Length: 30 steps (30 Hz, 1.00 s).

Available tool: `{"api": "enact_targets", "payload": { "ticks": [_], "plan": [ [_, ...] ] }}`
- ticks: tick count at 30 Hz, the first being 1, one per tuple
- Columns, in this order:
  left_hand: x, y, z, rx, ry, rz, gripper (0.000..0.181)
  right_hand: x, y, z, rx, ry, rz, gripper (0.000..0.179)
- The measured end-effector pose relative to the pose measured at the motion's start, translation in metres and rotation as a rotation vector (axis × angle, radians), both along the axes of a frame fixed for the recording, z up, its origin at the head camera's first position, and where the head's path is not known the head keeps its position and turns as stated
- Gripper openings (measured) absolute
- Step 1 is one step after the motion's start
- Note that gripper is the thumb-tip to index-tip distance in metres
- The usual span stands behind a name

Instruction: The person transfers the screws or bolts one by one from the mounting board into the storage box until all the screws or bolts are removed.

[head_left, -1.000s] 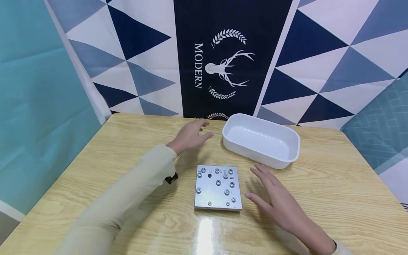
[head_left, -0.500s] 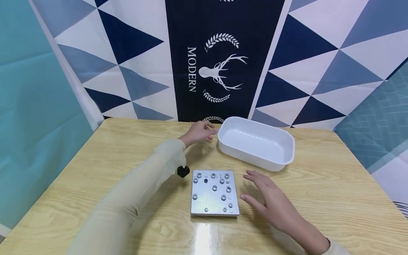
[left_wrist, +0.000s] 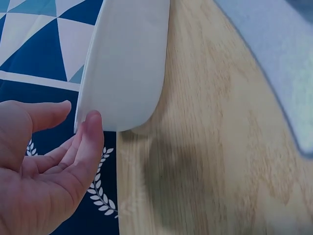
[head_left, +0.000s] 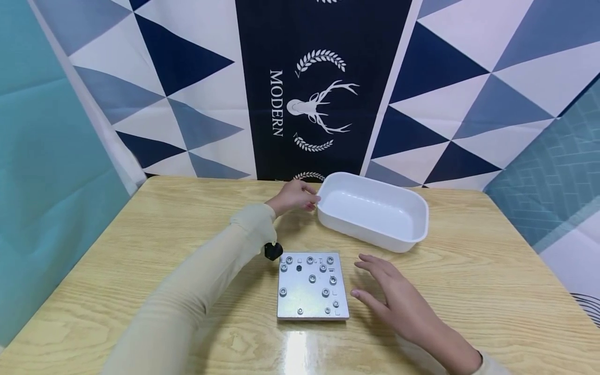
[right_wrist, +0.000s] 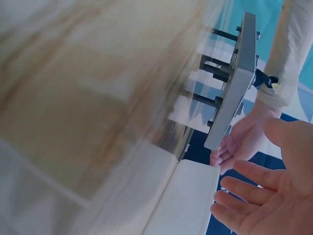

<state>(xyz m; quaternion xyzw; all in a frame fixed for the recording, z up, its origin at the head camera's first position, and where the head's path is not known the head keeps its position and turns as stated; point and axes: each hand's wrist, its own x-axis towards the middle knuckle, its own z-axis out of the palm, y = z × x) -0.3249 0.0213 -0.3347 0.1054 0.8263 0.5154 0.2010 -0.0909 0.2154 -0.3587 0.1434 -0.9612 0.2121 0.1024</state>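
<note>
Your left hand (head_left: 294,196), fingers loose and gripping nothing, is the nearer: the white tub (head_left: 372,211) lies just rightward on the bench (head_left: 469,260), long axis running rightward. Your right hand (head_left: 400,307) is relaxed.

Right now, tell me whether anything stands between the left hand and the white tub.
Nothing visible stands between the left hand and the white tub; the fingers are right at the tub's left end. The metal plate lies nearer the head camera, off that path.
</note>
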Motion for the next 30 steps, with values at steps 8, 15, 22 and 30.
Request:
{"api": "enact_targets", "payload": {
  "ticks": [8, 15, 22, 30],
  "plan": [
    [-0.001, 0.003, -0.007, 0.060, -0.052, 0.033, 0.028, 0.001, -0.001, 0.000, 0.008, 0.036, 0.010, 0.047],
    [-0.004, 0.005, -0.009, 0.136, -0.118, 0.047, 0.028, -0.001, -0.003, 0.002, 0.012, 0.061, 0.027, 0.045],
    [-0.008, 0.003, -0.008, 0.128, -0.155, 0.024, 0.027, -0.008, -0.007, 0.007, 0.010, 0.076, 0.048, 0.044],
    [-0.008, 0.001, -0.008, 0.140, -0.200, -0.004, 0.028, -0.019, -0.007, 0.007, 0.043, 0.146, 0.131, 0.045]
  ]
}}
